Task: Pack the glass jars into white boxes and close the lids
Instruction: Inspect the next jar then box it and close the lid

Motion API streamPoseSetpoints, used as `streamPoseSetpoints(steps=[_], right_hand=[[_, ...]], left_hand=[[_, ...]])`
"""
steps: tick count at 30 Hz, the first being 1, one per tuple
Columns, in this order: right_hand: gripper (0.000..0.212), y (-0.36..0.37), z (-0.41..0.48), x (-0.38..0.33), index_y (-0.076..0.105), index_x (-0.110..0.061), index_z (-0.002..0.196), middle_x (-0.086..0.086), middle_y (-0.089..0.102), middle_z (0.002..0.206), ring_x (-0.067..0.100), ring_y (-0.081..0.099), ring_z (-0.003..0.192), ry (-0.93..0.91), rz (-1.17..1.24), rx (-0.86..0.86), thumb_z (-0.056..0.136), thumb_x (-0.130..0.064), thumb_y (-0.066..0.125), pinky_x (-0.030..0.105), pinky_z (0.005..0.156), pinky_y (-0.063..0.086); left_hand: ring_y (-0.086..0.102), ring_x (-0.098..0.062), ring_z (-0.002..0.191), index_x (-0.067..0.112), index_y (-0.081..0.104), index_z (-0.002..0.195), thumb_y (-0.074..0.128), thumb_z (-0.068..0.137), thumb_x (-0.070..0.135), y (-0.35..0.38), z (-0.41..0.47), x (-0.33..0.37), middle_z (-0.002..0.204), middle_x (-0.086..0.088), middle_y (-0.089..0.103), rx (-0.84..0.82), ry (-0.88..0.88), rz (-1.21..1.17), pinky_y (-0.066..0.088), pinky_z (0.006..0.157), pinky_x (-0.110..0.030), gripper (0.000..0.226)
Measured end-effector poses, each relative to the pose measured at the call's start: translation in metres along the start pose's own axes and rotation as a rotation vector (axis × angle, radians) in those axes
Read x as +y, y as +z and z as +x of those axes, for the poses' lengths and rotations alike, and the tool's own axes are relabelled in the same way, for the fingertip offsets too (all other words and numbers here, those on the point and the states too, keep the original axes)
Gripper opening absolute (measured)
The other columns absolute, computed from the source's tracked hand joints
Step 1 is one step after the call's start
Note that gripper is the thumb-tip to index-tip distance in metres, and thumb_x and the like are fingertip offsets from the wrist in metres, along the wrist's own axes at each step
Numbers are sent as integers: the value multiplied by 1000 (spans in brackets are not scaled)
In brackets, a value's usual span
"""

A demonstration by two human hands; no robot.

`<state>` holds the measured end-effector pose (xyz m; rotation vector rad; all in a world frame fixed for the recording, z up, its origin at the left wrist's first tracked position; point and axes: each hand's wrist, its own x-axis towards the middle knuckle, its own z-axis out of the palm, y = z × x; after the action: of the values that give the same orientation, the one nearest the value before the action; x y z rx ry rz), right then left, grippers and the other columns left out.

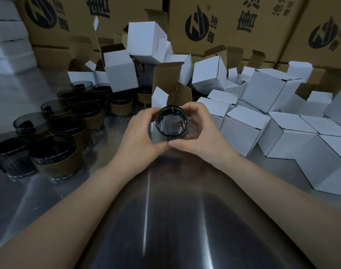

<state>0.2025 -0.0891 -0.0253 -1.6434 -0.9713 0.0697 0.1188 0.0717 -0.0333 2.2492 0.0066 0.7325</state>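
A dark glass jar (172,121) sits at the centre of the steel table, tilted so its round opening faces me. My left hand (140,131) grips its left side and my right hand (200,131) grips its right side, with both thumbs meeting under it. Just behind the jar stands an open white box (161,97) with its brown-lined lid flap raised. Several more dark jars (55,150), many with brown paper sleeves, stand in rows on the left.
Closed white boxes (288,140) are stacked on the right. Open and tumbled white boxes (120,71) pile up at the back. Large brown printed cartons (204,24) form a wall behind them. The shiny steel table (165,220) reaches toward me.
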Motion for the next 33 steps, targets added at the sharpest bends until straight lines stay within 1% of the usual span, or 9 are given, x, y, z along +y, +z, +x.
streamPoseSetpoints(steps=[5,9,12,14,20,22,28,31,33], right_hand=[[61,-2,1,-2,46,-33,116,-8,57,122,10,57,118,4,-31,14,70,-25,84,40,96,54],[64,0,1,-1,49,-24,127,-5,60,128,9,54,124,43,17,18,72,-30,81,37,106,46],[63,2,1,0,52,-24,130,-9,61,127,7,54,125,71,40,13,74,-38,76,36,108,44],[58,3,1,1,54,-25,129,-9,64,123,8,57,121,93,64,2,76,-40,73,36,106,46],[47,5,1,3,54,-30,122,-15,67,115,4,60,115,98,104,0,78,-33,72,25,97,50],[50,4,1,3,53,-29,123,-15,65,117,4,59,117,89,86,-6,77,-30,74,25,99,48],[62,6,-1,6,47,-22,125,-2,60,124,14,58,121,32,91,7,72,-16,80,42,105,47],[65,6,-1,6,46,-19,123,-7,60,119,10,59,117,-12,65,49,71,-7,83,29,99,49],[65,8,-1,4,46,-24,118,-12,59,115,7,59,115,-40,49,83,68,-9,85,20,92,49]], left_hand=[[43,-6,117,32,50,129,74,69,40,-2,-1,2,123,15,54,-3,-2,-4,30,88,-7,65],[48,-6,115,40,50,120,81,73,34,-4,-2,3,117,17,57,30,-16,-56,35,90,-13,57],[51,-2,109,37,53,119,72,64,59,-5,-3,8,114,14,60,58,-21,-69,37,90,-13,62],[52,-2,109,34,56,120,72,62,64,-5,-4,10,112,12,60,70,-14,-66,38,91,-13,68],[53,-9,111,26,60,126,73,63,57,-8,-5,12,112,6,60,77,7,-51,41,94,-21,72],[53,-13,112,24,59,128,80,68,44,-8,-5,11,112,5,59,79,16,-49,41,95,-23,67],[49,-16,115,28,56,131,85,67,22,-7,-4,5,119,6,58,89,43,-4,39,97,-29,70],[47,-15,119,36,51,132,86,68,15,-8,-4,2,124,11,57,87,60,13,36,98,-25,75],[46,-12,122,37,49,133,84,70,17,-8,-3,1,126,16,56,83,60,7,35,100,-23,75]])
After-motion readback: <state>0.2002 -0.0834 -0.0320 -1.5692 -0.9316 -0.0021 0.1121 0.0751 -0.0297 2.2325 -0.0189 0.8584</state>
